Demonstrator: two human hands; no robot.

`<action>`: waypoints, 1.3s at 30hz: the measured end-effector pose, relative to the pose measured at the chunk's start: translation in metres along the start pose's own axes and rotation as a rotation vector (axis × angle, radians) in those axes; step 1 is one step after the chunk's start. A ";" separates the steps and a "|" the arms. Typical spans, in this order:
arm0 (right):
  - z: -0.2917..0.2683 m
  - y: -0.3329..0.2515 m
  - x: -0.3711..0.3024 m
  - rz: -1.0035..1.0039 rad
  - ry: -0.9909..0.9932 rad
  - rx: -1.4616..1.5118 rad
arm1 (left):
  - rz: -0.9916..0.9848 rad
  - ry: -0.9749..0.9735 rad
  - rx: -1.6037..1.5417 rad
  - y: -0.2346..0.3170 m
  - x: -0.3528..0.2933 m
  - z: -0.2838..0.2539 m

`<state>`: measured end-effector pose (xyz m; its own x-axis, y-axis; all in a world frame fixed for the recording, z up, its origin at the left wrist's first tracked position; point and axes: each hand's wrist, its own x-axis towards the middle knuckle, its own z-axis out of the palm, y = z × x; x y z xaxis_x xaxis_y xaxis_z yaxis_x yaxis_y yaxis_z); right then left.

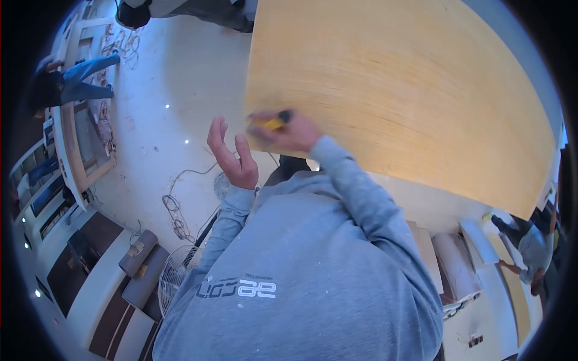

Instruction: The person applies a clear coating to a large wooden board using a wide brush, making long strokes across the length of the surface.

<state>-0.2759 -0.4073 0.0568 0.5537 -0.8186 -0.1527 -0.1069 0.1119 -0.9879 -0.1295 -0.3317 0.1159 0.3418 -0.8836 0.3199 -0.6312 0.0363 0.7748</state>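
Note:
A large light-wood panel [385, 78] fills the upper right of the view. My right hand [298, 132] is closed around a yellow-and-black hand tool [276, 123] at the panel's near left corner. Motion blurs the tool's front end, so its exact kind cannot be made out. My left hand [235, 159] is raised just off the panel's left edge, its fingers apart and nothing in it.
A wire-guard fan [177, 274] stands at my lower left, near a loose cable [174, 210] on the floor. Grey rolls [144, 268] lie beyond it. Wooden frames [90, 138] stand at far left. Other people are at the far left, top and right [533, 246].

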 end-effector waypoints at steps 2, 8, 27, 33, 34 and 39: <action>0.000 0.002 0.031 0.068 -0.103 -0.045 | 0.019 -0.040 -0.003 0.005 0.012 0.001; -0.197 0.056 0.133 -0.004 0.726 -0.286 | -0.004 -0.274 0.196 -0.014 0.000 0.010; -0.341 0.040 -0.102 0.018 1.095 -0.043 | 0.098 -0.720 0.457 -0.019 0.012 0.046; -0.217 -0.022 -0.085 -0.373 0.770 -0.009 | -0.094 -0.560 0.169 0.005 0.003 0.076; -0.179 -0.030 -0.073 -0.535 0.686 0.118 | -0.151 -0.440 0.038 0.007 0.008 0.082; -0.142 0.038 -0.083 0.329 0.343 0.553 | -0.014 -0.551 0.188 0.023 0.049 0.081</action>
<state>-0.4429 -0.4151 0.0356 0.2649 -0.8141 -0.5168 0.2599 0.5764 -0.7747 -0.1841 -0.4119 0.1053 -0.0297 -0.9978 -0.0597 -0.7589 -0.0164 0.6510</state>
